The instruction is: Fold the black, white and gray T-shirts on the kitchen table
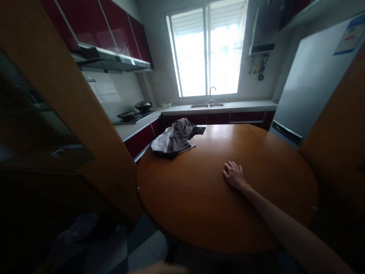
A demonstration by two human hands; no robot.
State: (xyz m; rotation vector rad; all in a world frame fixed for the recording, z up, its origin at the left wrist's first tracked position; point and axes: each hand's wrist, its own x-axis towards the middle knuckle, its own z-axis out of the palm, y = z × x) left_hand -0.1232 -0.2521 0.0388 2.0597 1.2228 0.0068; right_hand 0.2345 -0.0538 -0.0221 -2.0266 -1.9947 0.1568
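Observation:
My right hand point(234, 175) lies palm down on the wooden round table point(199, 213), fingers spread, holding nothing. At the bottom edge of the view a blurred bit of skin point(159, 268) shows, probably my left hand or arm; its fingers cannot be made out. A heap of clothes point(179, 136), grey, white and black, rests at the table's far left edge, apart from my right hand.
Behind the table run a counter with a sink point(207, 105) and a stove point(137, 117) bearing pans. A fridge point(313, 76) stands at right, a wooden cabinet frame point(108, 160) at left. A pale bundle point(81, 227) lies low at left.

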